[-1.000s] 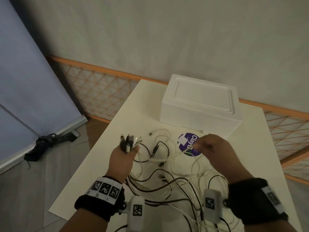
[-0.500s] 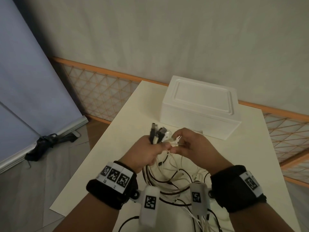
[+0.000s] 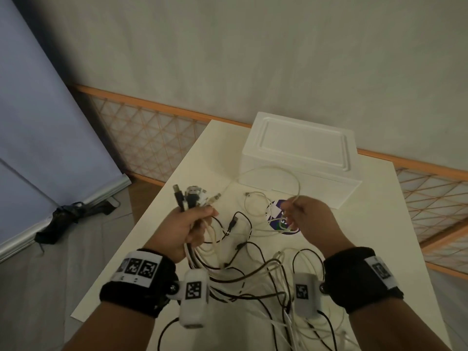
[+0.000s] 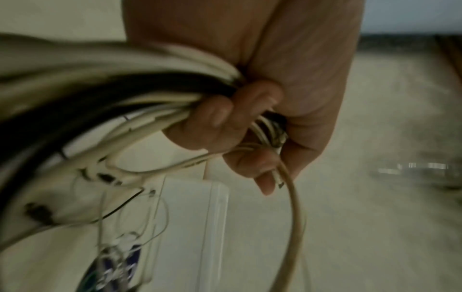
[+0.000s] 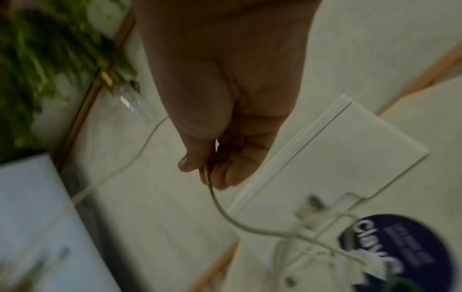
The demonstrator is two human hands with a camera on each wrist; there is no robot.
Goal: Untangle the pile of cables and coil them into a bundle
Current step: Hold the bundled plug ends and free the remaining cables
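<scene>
The left hand is fisted round a bunch of cables, plug ends sticking up (black and white mixed). The right hand pinches one white cable between thumb and fingers; it loops toward the box. The rest of the tangle lies on the table between the wrists.
</scene>
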